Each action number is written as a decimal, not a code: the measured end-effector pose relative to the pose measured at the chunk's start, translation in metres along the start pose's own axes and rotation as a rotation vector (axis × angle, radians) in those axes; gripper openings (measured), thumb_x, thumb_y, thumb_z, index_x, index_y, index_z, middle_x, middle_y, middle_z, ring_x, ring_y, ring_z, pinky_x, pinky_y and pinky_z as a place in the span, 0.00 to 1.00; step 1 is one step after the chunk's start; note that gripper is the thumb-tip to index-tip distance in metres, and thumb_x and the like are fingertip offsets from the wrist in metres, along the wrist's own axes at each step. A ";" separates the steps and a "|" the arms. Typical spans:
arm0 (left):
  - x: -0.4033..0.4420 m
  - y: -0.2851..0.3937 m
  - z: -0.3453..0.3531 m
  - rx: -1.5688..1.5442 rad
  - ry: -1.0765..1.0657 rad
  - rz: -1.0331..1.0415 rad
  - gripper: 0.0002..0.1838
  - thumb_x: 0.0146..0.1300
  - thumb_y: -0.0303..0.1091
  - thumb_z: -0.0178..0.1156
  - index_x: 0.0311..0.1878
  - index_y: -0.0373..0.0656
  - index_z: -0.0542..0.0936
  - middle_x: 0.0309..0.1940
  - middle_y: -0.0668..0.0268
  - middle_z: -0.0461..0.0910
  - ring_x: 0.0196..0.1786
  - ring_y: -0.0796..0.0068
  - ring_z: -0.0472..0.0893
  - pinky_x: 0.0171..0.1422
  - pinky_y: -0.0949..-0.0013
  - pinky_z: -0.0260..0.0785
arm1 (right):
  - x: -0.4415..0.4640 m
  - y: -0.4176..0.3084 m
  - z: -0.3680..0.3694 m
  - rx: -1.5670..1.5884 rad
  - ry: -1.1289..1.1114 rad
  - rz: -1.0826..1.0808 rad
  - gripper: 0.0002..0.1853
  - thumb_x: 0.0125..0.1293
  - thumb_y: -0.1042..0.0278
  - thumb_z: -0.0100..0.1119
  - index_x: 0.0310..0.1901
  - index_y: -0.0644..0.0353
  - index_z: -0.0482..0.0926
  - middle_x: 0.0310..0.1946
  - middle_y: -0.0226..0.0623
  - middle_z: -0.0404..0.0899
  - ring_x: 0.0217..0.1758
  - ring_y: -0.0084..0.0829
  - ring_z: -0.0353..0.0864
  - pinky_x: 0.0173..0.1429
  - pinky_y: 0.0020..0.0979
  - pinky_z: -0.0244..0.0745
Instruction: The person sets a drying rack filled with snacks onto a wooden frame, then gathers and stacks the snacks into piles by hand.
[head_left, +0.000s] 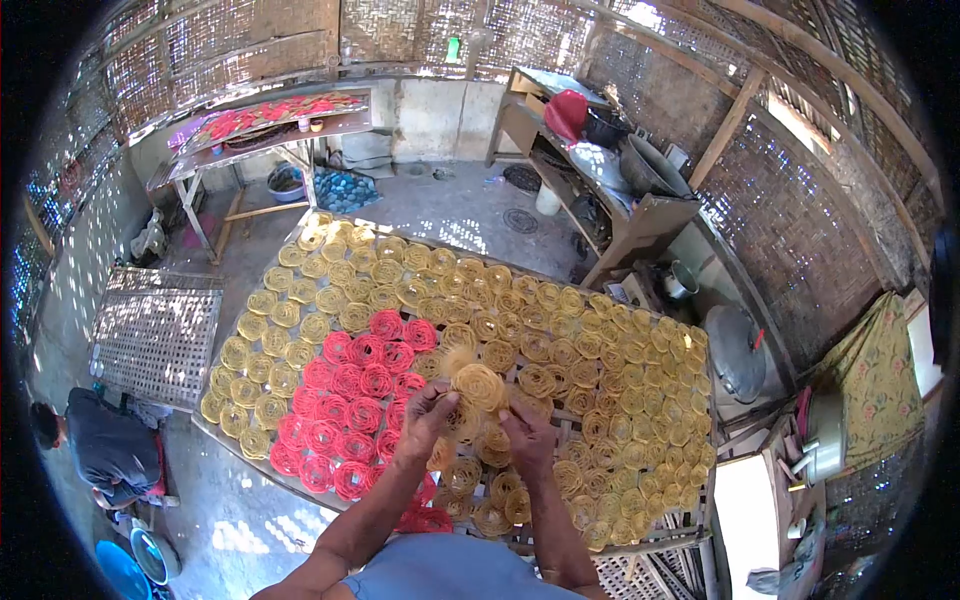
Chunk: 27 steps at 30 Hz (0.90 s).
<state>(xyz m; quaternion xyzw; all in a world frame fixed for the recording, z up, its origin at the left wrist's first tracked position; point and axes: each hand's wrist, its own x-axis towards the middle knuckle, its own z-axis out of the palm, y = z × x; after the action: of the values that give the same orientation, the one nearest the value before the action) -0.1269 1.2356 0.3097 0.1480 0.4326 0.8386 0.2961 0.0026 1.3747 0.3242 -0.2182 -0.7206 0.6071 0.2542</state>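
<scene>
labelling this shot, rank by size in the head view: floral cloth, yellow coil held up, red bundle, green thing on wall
1. Floral cloth
2. Yellow coil and red bundle: too alike to rank, coil nearer the camera
3. Green thing

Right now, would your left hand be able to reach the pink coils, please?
Probably yes: the left hand is beside the pink coils, nothing visibly between, though it holds a yellow coil.

Two bare hands, left [528, 432] and right [428, 415], hold a round yellow noodle-like nest [478, 387] above a wide slatted rack [233, 447]. Coiled pinkish-red nests [357, 413] lie among yellow ones. Person in dark shirt [112, 447] crouches near blue round basin [122, 570], at the wearer's left.
</scene>
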 end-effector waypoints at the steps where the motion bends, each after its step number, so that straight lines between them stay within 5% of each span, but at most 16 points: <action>1: 0.001 0.003 -0.002 -0.001 -0.013 -0.018 0.07 0.70 0.31 0.62 0.47 0.39 0.82 0.38 0.73 0.82 0.41 0.82 0.79 0.50 0.72 0.72 | -0.003 0.003 0.000 -0.017 0.053 0.037 0.21 0.67 0.76 0.62 0.61 0.68 0.77 0.55 0.39 0.81 0.51 0.28 0.83 0.57 0.29 0.80; 15: 0.062 -0.019 -0.019 0.208 -0.061 -0.129 0.14 0.67 0.36 0.68 0.49 0.37 0.84 0.39 0.72 0.84 0.41 0.83 0.79 0.47 0.74 0.73 | 0.009 0.047 -0.018 0.112 0.627 0.175 0.13 0.68 0.69 0.51 0.47 0.62 0.82 0.39 0.31 0.80 0.41 0.25 0.76 0.47 0.28 0.73; 21: 0.055 -0.034 -0.031 0.321 -0.168 -0.106 0.19 0.67 0.37 0.66 0.56 0.36 0.82 0.44 0.70 0.83 0.44 0.83 0.80 0.49 0.73 0.74 | 0.022 0.049 -0.016 0.144 0.600 0.230 0.12 0.69 0.69 0.51 0.48 0.62 0.81 0.42 0.32 0.79 0.42 0.26 0.77 0.51 0.28 0.73; 24: 0.052 -0.032 -0.024 0.382 -0.246 0.088 0.19 0.68 0.35 0.66 0.58 0.37 0.80 0.46 0.69 0.83 0.46 0.81 0.80 0.52 0.71 0.75 | 0.036 0.033 0.003 0.257 0.502 0.131 0.11 0.71 0.71 0.52 0.49 0.63 0.80 0.43 0.32 0.79 0.44 0.26 0.77 0.52 0.29 0.73; 27: 0.050 -0.027 -0.021 0.299 -0.242 -0.090 0.18 0.67 0.33 0.67 0.58 0.37 0.80 0.47 0.68 0.83 0.48 0.80 0.80 0.54 0.71 0.75 | 0.050 0.059 0.015 0.365 0.385 0.023 0.11 0.71 0.68 0.56 0.49 0.65 0.80 0.46 0.36 0.81 0.49 0.32 0.79 0.59 0.35 0.73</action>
<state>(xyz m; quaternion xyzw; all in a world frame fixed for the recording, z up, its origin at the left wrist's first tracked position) -0.1665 1.2652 0.2751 0.2708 0.5198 0.7270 0.3578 -0.0449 1.4045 0.2690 -0.2884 -0.5352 0.6771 0.4146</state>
